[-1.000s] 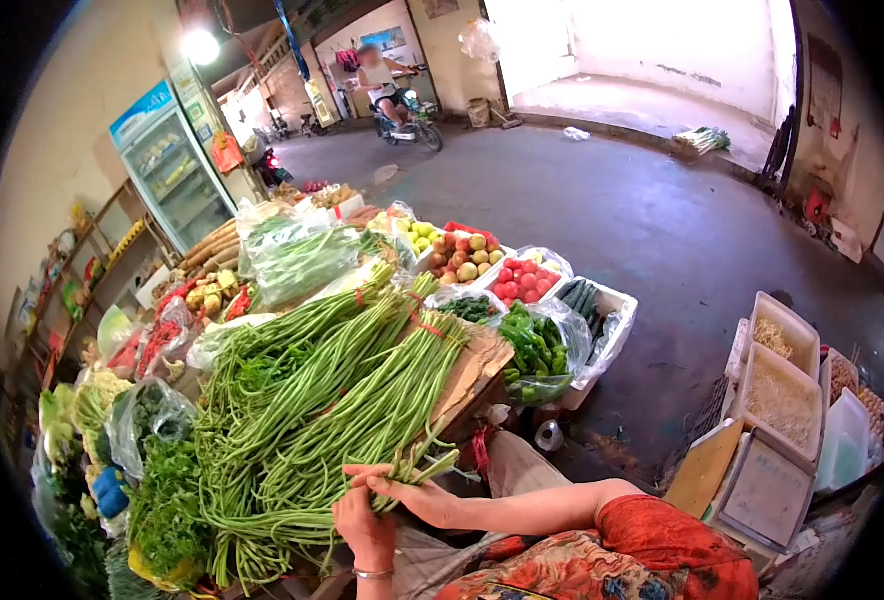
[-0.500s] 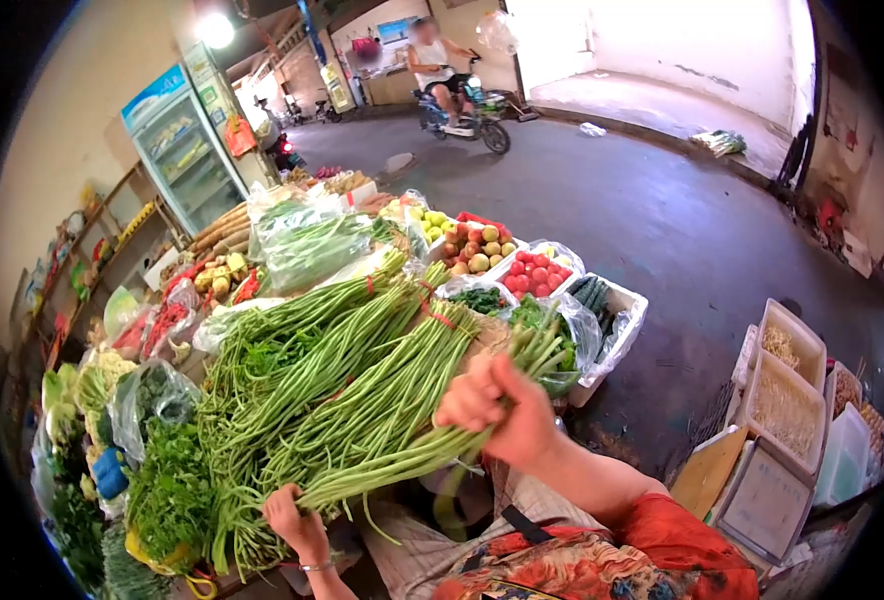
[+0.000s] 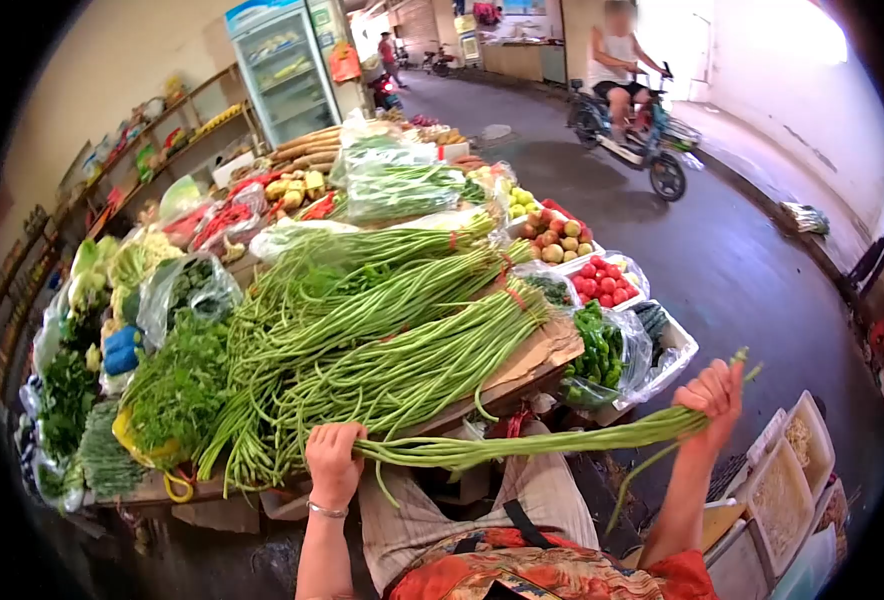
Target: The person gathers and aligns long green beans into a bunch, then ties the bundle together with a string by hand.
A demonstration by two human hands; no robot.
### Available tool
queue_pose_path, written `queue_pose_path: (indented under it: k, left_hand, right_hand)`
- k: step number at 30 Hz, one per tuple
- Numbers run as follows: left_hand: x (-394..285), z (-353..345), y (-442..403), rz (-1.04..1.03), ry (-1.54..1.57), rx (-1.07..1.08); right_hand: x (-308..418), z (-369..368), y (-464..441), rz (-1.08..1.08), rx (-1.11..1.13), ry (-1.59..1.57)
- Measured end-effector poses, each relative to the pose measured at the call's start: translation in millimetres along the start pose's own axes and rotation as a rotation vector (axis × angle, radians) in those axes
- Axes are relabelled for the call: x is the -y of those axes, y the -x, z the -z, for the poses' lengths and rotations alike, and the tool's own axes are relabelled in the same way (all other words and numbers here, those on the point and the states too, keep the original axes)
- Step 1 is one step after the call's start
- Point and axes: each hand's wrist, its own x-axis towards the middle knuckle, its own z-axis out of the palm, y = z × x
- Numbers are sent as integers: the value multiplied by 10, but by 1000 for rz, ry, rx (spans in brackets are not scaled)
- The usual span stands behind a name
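A bundle of long green beans (image 3: 522,448) stretches sideways above my lap between both fists. My left hand (image 3: 334,465), with a bracelet at the wrist, is closed around the bundle's left end. Around the other end my right hand (image 3: 710,402) is closed, and the bean tips stick out above it. One loose bean hangs down near my right forearm. Just beyond lies a pile of long beans (image 3: 412,370) on the stall, some tied with red bands. Cardboard (image 3: 537,358) shows under the pile's right side.
Leafy greens (image 3: 177,385) lie left of the beans. Green peppers (image 3: 594,345), tomatoes (image 3: 604,282) and a white foam box (image 3: 674,362) line the stall's right side. Trays of sprouts (image 3: 777,500) stand at my right. A person rides an electric scooter (image 3: 627,135) along the lane.
My right hand has moved right, drawing the bean bundle out straight and away from the pile. The view has turned left, and the scooter rider is nearer.
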Motion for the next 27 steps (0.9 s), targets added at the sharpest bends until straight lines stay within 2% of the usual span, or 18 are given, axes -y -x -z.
queue_pose_path:
  k: [5, 7, 11, 13, 15, 21, 25, 27]
  left_hand:
    - [-64, 2, -74, 14, 20, 22]
    - [-37, -49, -110, 2, -13, -37]
    - [9, -2, -225, 144, -122, -37]
    - [6, -22, -317, 218, -83, -22]
    - [-115, -96, -485, 276, 120, -29]
    - [-449, -745, -1048, 0, 186, 127]
    - [-409, -1402, -1328, -66, 220, 272]
    - [-360, -1684, -1431, -45, 142, 312]
  right_hand:
    - [389, 38, 152, 36, -34, 40]
    - [488, 56, 202, 38, -1, 3]
    - [529, 228, 276, -1, -111, 61]
    - [509, 332, 288, 18, -149, 53]
    - [441, 436, 281, -33, -238, 64]
    - [-206, 566, 288, -247, -441, 111]
    - [-388, 651, 394, -404, -553, 96]
    - [-432, 732, 497, -497, -568, 62]
